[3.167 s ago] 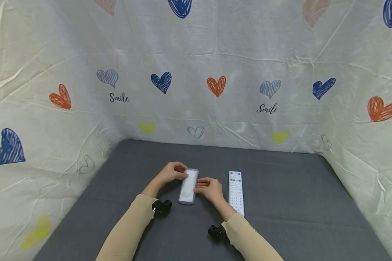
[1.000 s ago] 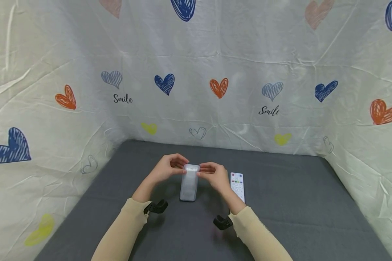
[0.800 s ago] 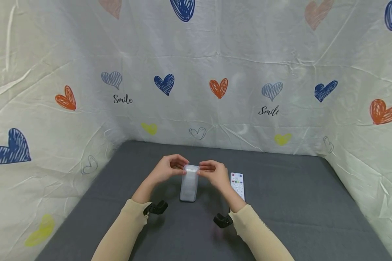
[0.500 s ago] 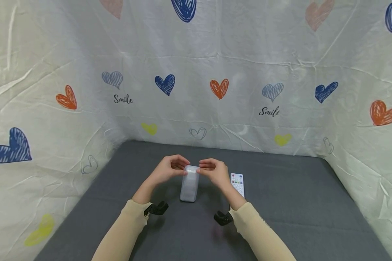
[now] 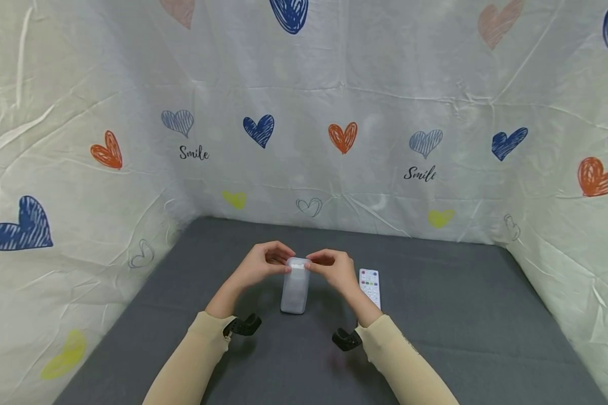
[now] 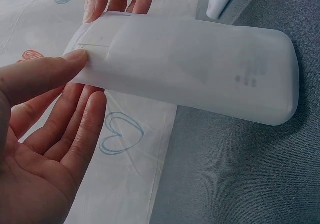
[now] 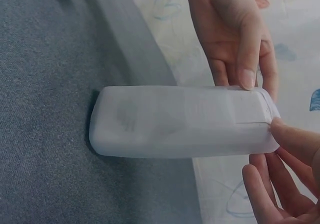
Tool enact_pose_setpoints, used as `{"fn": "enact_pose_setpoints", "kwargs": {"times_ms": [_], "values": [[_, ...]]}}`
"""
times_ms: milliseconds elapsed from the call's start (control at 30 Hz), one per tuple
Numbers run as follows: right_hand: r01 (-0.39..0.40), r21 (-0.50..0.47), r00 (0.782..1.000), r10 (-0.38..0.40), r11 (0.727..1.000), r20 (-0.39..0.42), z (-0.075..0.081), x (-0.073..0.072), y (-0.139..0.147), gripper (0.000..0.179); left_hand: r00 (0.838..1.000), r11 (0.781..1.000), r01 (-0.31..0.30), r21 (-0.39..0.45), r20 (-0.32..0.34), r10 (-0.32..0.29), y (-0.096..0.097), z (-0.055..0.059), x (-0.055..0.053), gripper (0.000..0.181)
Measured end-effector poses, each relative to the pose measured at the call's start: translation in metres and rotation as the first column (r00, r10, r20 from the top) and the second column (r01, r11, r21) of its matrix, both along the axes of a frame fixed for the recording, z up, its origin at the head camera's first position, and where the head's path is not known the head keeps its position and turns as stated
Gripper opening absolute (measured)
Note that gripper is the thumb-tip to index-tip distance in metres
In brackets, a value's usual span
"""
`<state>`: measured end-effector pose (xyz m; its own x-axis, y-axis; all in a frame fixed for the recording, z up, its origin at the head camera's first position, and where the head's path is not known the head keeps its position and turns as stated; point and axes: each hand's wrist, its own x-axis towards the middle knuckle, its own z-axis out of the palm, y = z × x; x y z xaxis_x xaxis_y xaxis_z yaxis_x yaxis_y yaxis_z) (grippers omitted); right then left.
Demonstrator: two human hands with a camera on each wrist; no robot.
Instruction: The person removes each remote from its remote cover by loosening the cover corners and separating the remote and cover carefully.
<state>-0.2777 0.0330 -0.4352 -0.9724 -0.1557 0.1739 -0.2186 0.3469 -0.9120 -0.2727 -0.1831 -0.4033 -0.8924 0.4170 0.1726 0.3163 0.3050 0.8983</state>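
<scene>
A frosted translucent sleeve [image 5: 295,292] covers a white, remote-shaped device [image 6: 99,52], whose seam shows near its far end. The far end is tilted up, while the near end of the sleeve meets the grey cloth. My left hand [image 5: 255,264] pinches the left corner of the far end, thumb on top and fingers below. At the right corner, my right hand [image 5: 336,271] pinches in the same way. Through the sleeve [image 7: 165,121], faint dark marks show near its lower end. Beside my right wrist lies a white remote control [image 5: 370,284] with coloured buttons, its lower part hidden by the forearm.
Dark grey cloth [image 5: 461,315] covers the table. A white sheet printed with hearts [image 5: 304,169] rises along the back and both sides. A black wrist camera [image 5: 243,325] sits under the left cuff, another black camera [image 5: 347,340] under the right.
Since 3.2 seconds ago, both hands have moved to the far end of the sleeved device, and that end has been raised. Over the last second, the right fingers have closed in slightly.
</scene>
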Motion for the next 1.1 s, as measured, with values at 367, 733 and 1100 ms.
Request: {"fn": "enact_pose_setpoints", "kwargs": {"times_ms": [367,733,1100], "values": [[0.007,-0.013,1.0,-0.007,1.0,-0.016,-0.001,0.003,-0.003,0.017,1.0,1.0,-0.003,0.021,0.007,0.003,-0.005,-0.012,-0.003,0.036],[-0.005,-0.019,1.0,0.004,1.0,-0.023,0.001,0.005,-0.005,0.012,1.0,0.999,-0.01,0.031,-0.002,0.011,-0.011,-0.03,-0.013,0.035],[-0.025,-0.086,1.0,0.027,0.996,0.012,0.002,0.007,-0.006,0.013,1.0,0.999,0.001,0.037,-0.003,-0.001,-0.013,-0.03,-0.01,0.034]]}}
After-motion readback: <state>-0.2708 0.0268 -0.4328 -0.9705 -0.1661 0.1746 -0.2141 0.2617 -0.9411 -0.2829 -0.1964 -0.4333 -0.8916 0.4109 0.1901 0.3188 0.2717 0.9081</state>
